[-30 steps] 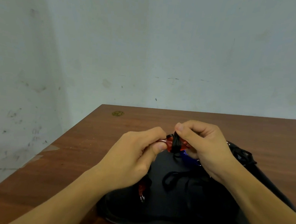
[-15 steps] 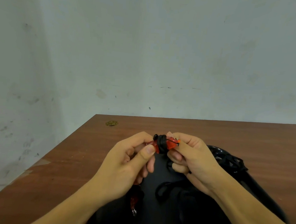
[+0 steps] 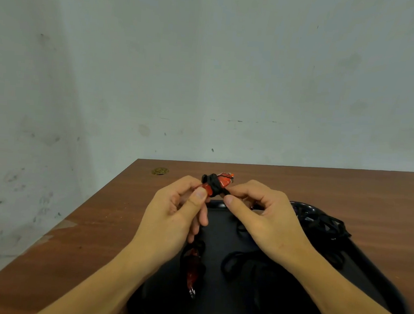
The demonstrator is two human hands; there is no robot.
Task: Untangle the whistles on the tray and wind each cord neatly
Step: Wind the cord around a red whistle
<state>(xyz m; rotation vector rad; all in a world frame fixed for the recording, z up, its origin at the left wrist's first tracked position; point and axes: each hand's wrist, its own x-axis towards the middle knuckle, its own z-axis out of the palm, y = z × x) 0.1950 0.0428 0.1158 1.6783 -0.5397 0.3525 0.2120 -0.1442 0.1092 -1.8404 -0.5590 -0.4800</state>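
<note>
Two bare hands, left hand (image 3: 172, 218) and right hand (image 3: 265, 217), are pinching a red plastic whistle (image 3: 220, 184) wound in black cord (image 3: 212, 185) above the black plastic tray's (image 3: 215, 304) 12 o'clock edge, a second red whistle (image 3: 192, 268) lying at 9 o'clock.

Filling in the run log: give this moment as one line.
left hand: holds red whistle | right hand: pinches black cord wound round it | second red whistle: on tray | step: winding

I sit at a brown wooden table (image 3: 321, 187) pushed against a pale, scuffed wall (image 3: 207, 71); a small brass-coloured disc (image 3: 160, 171) sits near its far-left corner.
</note>
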